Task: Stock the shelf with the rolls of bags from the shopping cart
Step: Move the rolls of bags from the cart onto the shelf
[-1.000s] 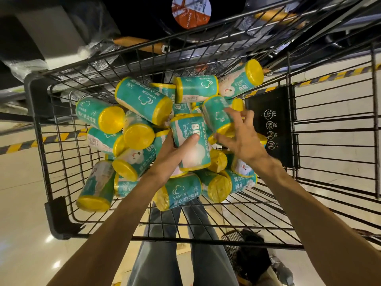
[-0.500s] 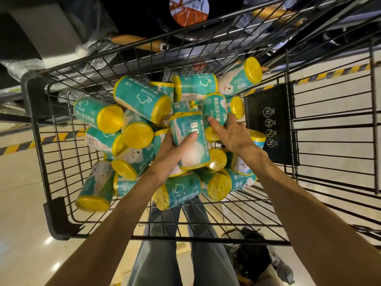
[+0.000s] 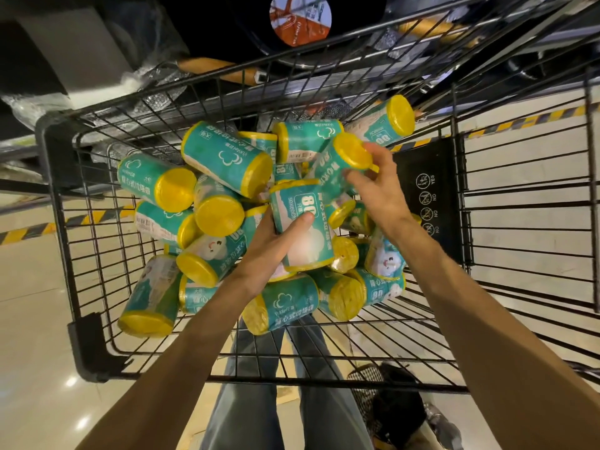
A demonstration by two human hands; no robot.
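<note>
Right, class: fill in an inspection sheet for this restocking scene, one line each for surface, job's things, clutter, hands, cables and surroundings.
Surface: wire cart, floor seen through its mesh.
Job's things: teal rolls with yellow ends, piled loose in the cart; shelf not clearly seen.
Clutter: dark bag on the floor near the person's legs.
Hands: left hand grips an upright roll; right hand holds a tilted roll above the pile.
Cables: nothing seen.
Surroundings: black sign panel inside the cart; striped floor tape; wrapped goods beyond.
</note>
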